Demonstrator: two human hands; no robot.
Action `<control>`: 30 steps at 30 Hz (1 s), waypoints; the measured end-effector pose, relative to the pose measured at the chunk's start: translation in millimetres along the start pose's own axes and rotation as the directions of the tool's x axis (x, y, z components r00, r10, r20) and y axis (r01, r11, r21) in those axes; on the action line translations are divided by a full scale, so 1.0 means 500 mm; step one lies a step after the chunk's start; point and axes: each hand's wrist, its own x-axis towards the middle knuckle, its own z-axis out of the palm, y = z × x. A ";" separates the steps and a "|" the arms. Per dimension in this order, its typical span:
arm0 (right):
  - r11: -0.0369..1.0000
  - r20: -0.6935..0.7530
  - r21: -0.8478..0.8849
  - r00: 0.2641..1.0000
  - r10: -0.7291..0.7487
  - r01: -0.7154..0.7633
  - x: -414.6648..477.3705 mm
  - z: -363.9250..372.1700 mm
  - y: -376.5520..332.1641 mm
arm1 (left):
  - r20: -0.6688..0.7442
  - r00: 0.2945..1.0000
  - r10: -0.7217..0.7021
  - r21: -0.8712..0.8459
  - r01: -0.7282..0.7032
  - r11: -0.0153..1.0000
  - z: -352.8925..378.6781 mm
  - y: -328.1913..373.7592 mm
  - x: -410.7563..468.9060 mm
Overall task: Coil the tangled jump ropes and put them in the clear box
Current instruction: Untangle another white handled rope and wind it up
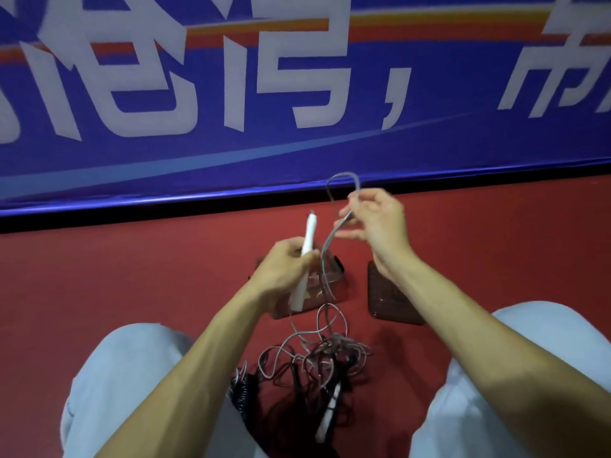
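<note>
My left hand [284,269] grips a white jump-rope handle [309,236] held upright over the clear box [327,285] on the red floor. My right hand [377,219] is raised to the right and pinches a loop of thin grey rope [330,200] that arches above the fingers and runs down past the box. Between my knees lies a tangled pile of grey and dark ropes [317,361], with a second white handle [329,414] and a black coiled piece [241,388] in it.
The clear box's lid [390,302] lies flat on the floor right of the box, partly under my right forearm. A blue banner with large white characters [264,94] stands along the far edge of the red floor. My pale-trousered knees frame the pile.
</note>
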 end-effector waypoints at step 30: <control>0.764 0.548 -0.645 0.688 0.475 -0.014 -0.027 -0.032 0.095 | -0.211 0.977 0.001 -0.711 -0.154 0.686 -0.009 0.061 -0.011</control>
